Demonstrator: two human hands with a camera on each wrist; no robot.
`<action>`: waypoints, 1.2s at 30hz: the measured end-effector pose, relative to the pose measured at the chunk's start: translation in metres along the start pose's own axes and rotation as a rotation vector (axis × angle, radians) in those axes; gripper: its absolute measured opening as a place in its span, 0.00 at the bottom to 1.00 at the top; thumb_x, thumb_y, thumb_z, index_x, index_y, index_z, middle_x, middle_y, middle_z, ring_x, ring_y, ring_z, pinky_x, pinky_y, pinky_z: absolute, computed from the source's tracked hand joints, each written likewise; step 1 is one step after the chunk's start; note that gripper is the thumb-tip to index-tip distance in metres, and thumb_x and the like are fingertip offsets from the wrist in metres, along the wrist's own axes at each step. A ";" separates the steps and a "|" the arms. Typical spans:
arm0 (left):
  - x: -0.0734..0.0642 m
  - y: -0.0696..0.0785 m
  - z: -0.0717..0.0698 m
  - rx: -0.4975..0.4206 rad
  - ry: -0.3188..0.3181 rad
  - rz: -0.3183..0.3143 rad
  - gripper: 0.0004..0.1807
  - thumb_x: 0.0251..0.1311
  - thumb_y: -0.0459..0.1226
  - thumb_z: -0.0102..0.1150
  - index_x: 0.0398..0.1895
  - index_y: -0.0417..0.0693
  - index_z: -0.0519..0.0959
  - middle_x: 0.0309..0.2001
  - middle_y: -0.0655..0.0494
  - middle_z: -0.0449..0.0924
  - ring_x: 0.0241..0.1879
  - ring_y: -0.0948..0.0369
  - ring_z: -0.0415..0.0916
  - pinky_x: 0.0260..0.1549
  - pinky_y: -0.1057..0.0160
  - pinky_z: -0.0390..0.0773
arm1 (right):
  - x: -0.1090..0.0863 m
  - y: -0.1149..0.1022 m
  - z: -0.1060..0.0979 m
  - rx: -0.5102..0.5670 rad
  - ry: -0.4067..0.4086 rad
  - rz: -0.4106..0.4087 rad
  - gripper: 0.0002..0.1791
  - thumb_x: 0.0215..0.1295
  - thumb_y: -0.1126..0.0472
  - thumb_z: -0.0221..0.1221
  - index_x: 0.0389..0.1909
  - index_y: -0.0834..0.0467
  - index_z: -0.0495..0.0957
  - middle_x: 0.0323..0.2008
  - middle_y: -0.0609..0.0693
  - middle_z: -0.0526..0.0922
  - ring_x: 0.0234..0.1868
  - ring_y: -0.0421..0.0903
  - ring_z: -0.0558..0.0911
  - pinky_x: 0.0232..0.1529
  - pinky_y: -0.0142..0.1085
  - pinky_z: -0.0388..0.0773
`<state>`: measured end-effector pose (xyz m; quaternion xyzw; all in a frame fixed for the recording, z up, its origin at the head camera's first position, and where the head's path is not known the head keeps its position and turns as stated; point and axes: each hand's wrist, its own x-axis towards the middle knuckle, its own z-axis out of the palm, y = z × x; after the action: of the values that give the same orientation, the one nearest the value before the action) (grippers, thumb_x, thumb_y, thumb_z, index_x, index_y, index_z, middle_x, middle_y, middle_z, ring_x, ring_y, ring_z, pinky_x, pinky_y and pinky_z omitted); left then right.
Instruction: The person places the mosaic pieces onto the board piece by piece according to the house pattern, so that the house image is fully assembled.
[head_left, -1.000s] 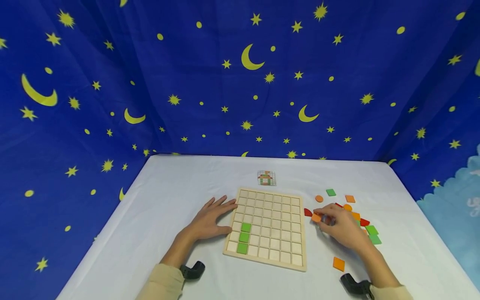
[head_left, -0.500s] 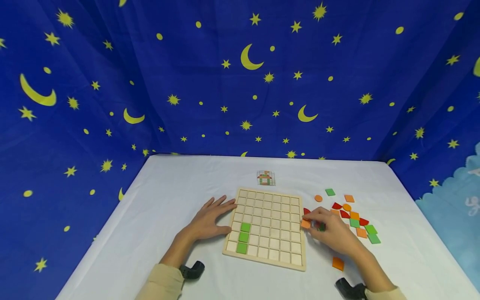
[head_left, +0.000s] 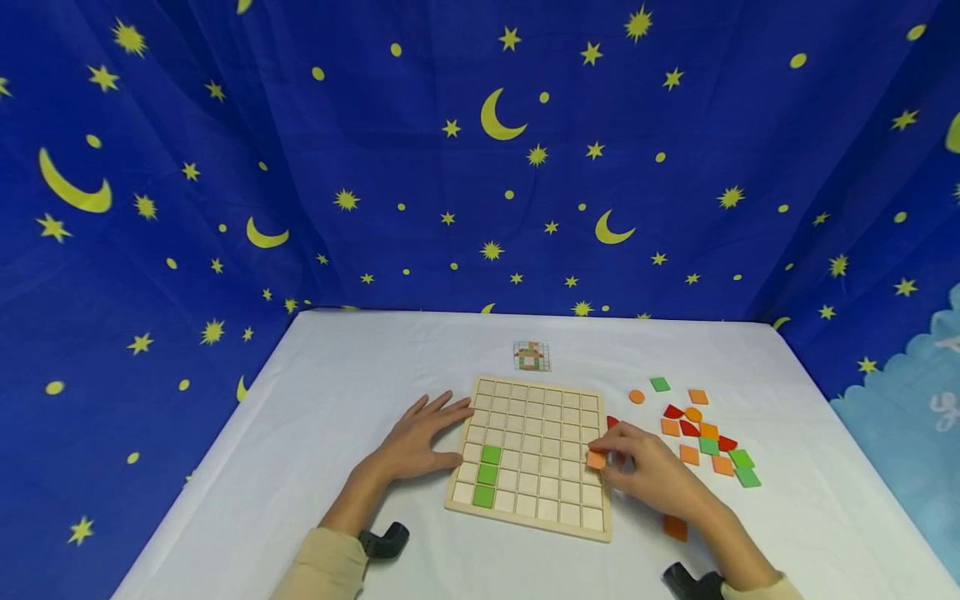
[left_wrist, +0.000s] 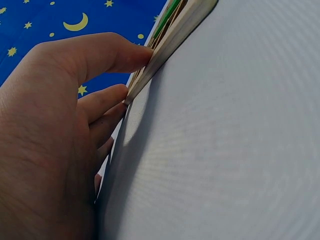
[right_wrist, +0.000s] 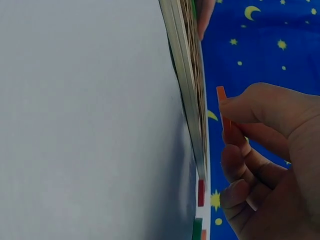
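Note:
A wooden grid board [head_left: 531, 464] lies on the white table, with a column of green square tiles [head_left: 487, 474] in its lower left cells. My left hand [head_left: 420, 442] rests at the board's left side, its spread fingertips and thumb touching the edge. In the left wrist view the thumb [left_wrist: 115, 54] meets the board's frame [left_wrist: 165, 52]. Over the board's right edge, my right hand [head_left: 654, 472] pinches an orange square tile [head_left: 596, 460] between thumb and fingers. The right wrist view shows that tile [right_wrist: 223, 107] edge-on, above the board's surface.
Several green, orange and red tiles [head_left: 708, 431] lie scattered right of the board. A red quarter-round tile [head_left: 612, 422] sits by its right edge, and an orange square [head_left: 676, 527] lies below my right wrist. A small pattern card [head_left: 532, 356] lies behind the board.
My right hand has moved left from beside the loose tiles to over the board's right edge, carrying the orange tile. The left hand and the board have stayed in place.

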<state>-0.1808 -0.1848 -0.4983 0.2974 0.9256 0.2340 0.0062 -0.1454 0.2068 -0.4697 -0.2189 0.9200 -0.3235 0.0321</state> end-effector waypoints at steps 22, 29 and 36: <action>-0.001 0.001 0.000 -0.004 -0.002 -0.006 0.41 0.51 0.54 0.64 0.70 0.57 0.66 0.72 0.63 0.58 0.73 0.54 0.46 0.70 0.48 0.41 | 0.001 -0.020 0.013 0.073 -0.073 -0.105 0.17 0.55 0.61 0.67 0.47 0.47 0.84 0.40 0.35 0.77 0.36 0.39 0.75 0.33 0.30 0.74; -0.001 0.002 0.000 -0.006 -0.006 -0.012 0.41 0.51 0.54 0.64 0.70 0.57 0.66 0.72 0.63 0.58 0.73 0.55 0.46 0.70 0.48 0.41 | 0.002 -0.026 0.018 0.058 -0.091 -0.119 0.17 0.56 0.59 0.67 0.47 0.47 0.83 0.37 0.36 0.76 0.34 0.40 0.75 0.29 0.29 0.74; 0.000 0.002 0.000 -0.001 -0.008 -0.016 0.41 0.50 0.53 0.64 0.70 0.57 0.66 0.72 0.63 0.58 0.73 0.54 0.46 0.70 0.48 0.41 | 0.003 -0.030 0.022 0.056 -0.090 -0.144 0.17 0.55 0.59 0.67 0.48 0.49 0.83 0.38 0.36 0.76 0.33 0.40 0.76 0.30 0.29 0.75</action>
<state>-0.1800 -0.1837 -0.4973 0.2909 0.9278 0.2333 0.0122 -0.1317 0.1719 -0.4682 -0.2981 0.8901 -0.3402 0.0563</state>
